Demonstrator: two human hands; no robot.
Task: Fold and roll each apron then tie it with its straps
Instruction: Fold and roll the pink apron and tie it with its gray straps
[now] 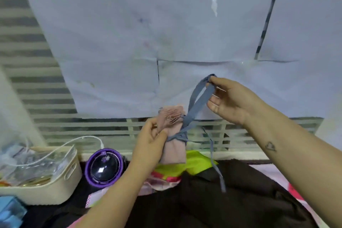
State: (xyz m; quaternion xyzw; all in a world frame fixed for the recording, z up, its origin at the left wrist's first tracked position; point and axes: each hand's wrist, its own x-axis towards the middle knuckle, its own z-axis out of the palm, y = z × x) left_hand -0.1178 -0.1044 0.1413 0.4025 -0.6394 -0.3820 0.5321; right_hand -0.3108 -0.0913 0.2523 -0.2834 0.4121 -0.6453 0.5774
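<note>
The left hand (149,142) grips the rolled apron (174,152) and holds it upright above the near cloths, with its layered edge at the top. The strap (199,102) wraps the roll's middle and rises right as a loop. The right hand (229,102) pinches the loop top; its other fingers are relaxed. A loose strap end (215,164) hangs over the dark cloth (203,205). A green cloth (196,161) lies just below the roll. The basket (61,189) sits well apart at left. Open air lies between the hands.
</note>
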